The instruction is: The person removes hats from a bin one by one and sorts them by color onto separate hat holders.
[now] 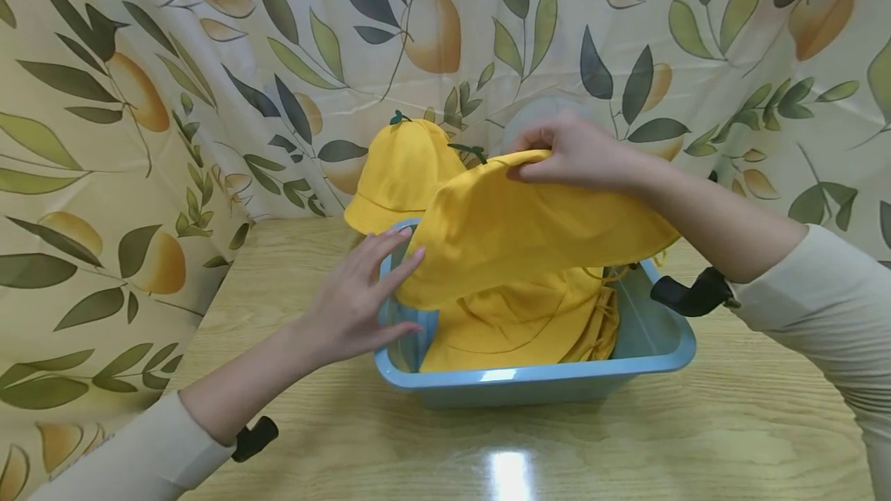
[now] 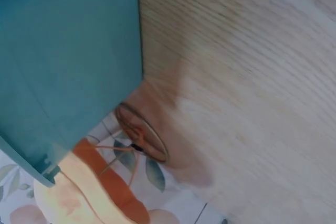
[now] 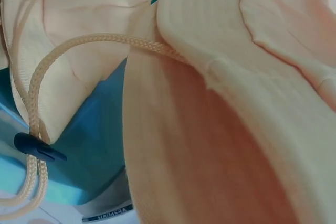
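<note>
In the head view my right hand (image 1: 581,151) pinches a yellow bucket hat (image 1: 522,226) near its crown and holds it over a blue plastic bin (image 1: 550,375). The hat hangs tilted, with a small green sprout on top. My left hand (image 1: 348,304) has its fingers spread beside the brim, at the bin's left rim; whether they touch the brim I cannot tell. More yellow hats (image 1: 508,331) lie in the bin. The right wrist view shows the hat's brim (image 3: 205,150) close up, a cord (image 3: 100,38) and a dark cord stopper (image 3: 39,148).
Behind the bin another yellow hat (image 1: 411,168) stands crown up on the wooden table (image 1: 313,424). In the left wrist view a hat (image 2: 68,195) and a looped cord (image 2: 157,142) show past the bin wall (image 2: 68,61). A patterned curtain (image 1: 278,37) hangs behind.
</note>
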Tool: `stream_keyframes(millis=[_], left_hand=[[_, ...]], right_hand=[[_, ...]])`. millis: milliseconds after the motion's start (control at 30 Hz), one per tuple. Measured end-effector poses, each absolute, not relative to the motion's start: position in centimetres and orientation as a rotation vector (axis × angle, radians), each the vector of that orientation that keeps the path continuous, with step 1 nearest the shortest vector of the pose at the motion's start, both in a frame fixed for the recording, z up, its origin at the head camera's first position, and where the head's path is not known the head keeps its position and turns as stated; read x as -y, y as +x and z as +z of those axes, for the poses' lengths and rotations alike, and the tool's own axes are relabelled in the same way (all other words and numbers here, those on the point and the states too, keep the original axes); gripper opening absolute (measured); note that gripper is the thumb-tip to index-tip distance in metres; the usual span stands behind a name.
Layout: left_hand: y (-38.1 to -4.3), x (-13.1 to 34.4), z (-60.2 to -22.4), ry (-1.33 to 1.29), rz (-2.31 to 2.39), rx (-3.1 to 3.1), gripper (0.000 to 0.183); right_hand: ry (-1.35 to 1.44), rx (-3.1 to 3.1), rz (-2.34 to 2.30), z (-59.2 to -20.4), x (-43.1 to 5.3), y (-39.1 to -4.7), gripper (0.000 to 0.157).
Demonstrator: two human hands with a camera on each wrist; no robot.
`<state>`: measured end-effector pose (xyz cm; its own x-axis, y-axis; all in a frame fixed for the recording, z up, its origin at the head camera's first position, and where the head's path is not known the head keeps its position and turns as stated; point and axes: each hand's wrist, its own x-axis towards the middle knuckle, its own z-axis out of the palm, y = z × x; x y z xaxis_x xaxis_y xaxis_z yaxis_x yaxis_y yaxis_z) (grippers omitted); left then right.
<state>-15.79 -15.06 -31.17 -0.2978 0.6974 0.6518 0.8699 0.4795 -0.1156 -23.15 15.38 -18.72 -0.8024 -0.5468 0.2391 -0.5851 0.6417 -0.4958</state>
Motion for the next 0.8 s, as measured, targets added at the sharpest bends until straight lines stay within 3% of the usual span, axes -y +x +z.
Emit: stream_keyframes(millis=[233,567,800], left_hand=[[-16.3,14.1,-30.8,-1.301,-0.212,2.059,0.095],[-17.6,13.2,-31.0,-1.217,-0.137,1.918,0.078],[-19.1,13.3,-31.4,-1.140,-0.117,1.856,0.053]], right_hand=[[0.789,2.851,1.106,-17.9,-16.2,-23.2,0.015],[0.657,2.866,1.448,-17.6,-16.3,-23.2,0.019],[0.620,2.847,1.553,-17.0,-16.6,-22.9,0.018]])
